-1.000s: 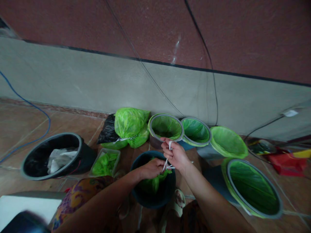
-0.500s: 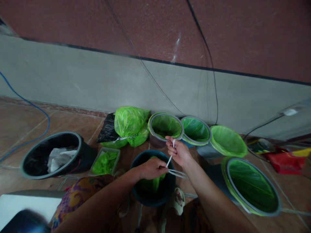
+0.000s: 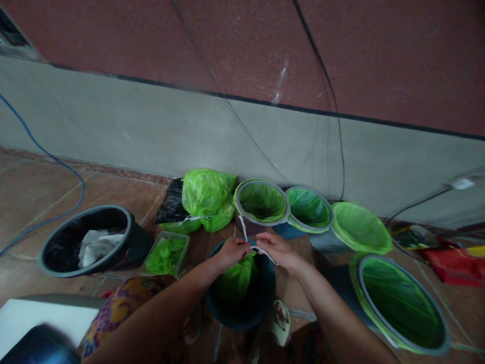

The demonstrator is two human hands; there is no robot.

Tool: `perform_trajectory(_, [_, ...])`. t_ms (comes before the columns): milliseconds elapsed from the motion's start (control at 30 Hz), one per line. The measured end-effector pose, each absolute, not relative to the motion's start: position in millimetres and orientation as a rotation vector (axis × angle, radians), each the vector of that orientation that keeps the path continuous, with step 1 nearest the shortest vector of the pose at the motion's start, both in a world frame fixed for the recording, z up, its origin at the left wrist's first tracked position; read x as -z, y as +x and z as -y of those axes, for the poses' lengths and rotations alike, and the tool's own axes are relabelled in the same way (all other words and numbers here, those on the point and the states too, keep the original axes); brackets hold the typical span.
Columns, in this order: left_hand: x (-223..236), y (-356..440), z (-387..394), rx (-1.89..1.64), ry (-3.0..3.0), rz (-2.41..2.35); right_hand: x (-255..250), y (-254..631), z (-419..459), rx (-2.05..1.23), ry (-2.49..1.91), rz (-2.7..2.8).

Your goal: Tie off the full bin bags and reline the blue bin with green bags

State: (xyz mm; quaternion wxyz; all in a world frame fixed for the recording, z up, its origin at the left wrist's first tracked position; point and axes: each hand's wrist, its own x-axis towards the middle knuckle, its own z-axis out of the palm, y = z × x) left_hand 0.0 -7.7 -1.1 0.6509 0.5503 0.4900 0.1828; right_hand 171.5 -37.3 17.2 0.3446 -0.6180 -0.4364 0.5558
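Observation:
A dark bin (image 3: 268,298) stands between my feet, and inside it is a green plastic bag (image 3: 235,281) with its neck gathered upward. My left hand (image 3: 235,251) is closed at the top of that neck, pinching a white drawstring (image 3: 243,227). One end of the string sticks up above the fingers. Close beside it, my right hand (image 3: 276,248) is closed on the same string, and a length trails below its fingers. The two hands nearly meet over the bin; the fingertips partly hide where the string crosses.
Bins with green liners (image 3: 262,201) line the wall, and another lined bin (image 3: 401,303) is at right. Tied green bags (image 3: 206,194) lean beside a black bag (image 3: 170,202). At left are a tub of green plastic (image 3: 164,255) and a black-lined bin (image 3: 129,242). A blue cable (image 3: 56,159) crosses the floor.
My right hand has come down and left to meet my left hand. The string, stretched between them before, is now bunched at the bag's neck, which has risen into clearer view.

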Motion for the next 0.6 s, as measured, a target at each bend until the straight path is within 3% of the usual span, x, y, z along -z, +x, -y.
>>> perform_trajectory(433, [6,-11,-2,-0.39,1.529,-1.015,-19,168,46,-1.586,-1.565,1.784])
perform_trajectory(600, [-5,-17,-2,-0.353,1.972,-0.912,-3,172,39,-1.33,-1.617,1.593])
